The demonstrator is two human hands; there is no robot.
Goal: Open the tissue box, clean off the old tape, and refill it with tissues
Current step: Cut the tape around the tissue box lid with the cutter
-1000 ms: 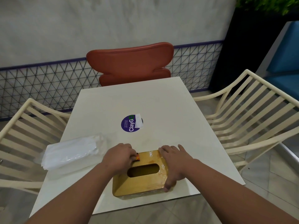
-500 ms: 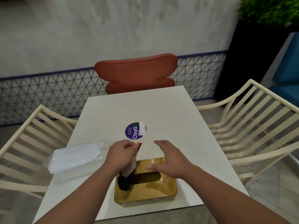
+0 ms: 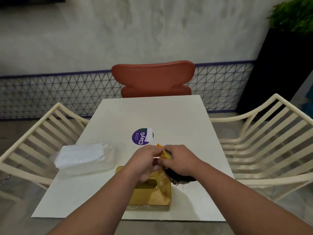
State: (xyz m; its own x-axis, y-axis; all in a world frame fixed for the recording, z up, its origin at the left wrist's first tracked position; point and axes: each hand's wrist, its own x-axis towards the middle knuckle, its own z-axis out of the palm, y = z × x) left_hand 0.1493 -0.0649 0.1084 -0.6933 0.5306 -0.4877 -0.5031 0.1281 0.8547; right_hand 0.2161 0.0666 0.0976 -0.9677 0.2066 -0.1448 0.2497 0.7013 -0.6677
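With both hands, left point(image 3: 147, 161) and right point(image 3: 180, 161), pinching the yellow tool point(image 3: 164, 154) between our fingertips, we should grip it firmly above the tissue box point(image 3: 152, 192) before scraping tape.

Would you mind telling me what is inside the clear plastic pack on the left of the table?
The clear plastic pack holds a stack of white tissues; how many sheets cannot be told through the wrap.

The tissue box point(image 3: 152, 195) is being kept at the table's point(image 3: 169, 116) near edge, tissue pack point(image 3: 83, 156) to its left, sticker point(image 3: 142, 136) behind; apparently both hands point(image 3: 162, 158) are being held above it.
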